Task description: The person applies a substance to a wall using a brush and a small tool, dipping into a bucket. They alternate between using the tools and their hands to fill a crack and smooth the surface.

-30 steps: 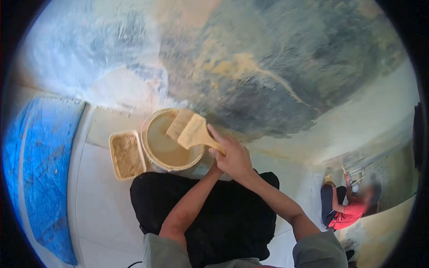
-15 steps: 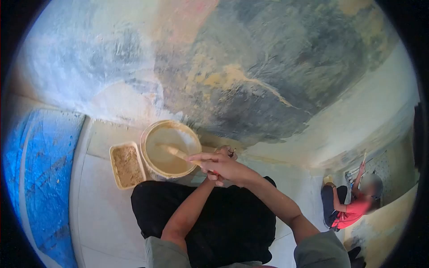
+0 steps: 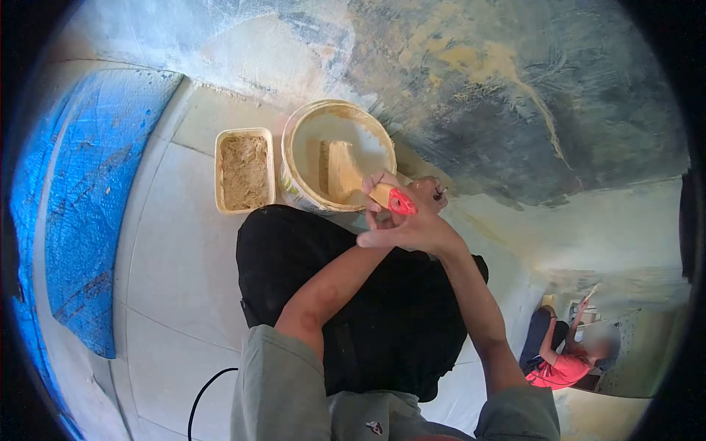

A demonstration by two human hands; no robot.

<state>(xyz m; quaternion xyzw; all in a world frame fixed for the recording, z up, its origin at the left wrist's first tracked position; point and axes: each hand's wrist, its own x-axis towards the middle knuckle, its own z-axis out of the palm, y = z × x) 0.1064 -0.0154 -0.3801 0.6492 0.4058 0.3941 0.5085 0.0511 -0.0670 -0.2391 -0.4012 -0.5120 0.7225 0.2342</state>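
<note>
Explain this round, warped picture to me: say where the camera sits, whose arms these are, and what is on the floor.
The camera sits on a person's head and looks down, so the arms are that person's own. The right hand grips a wide paintbrush, bristles dipped in a round bucket of beige paint. The left hand is close behind it, mostly hidden. Beside the bucket, a rectangular tub holds a sandy mix. Both stand on the tiled floor by a patchy wall. Another person crouches far right.

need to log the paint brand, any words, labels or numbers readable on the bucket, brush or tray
None can be read.
Bucket: coloured marks on its outer wall, too small and blurred to read.
Brush in the right hand: red patch on the handle, no legible text.
Tray: no print visible.
</note>
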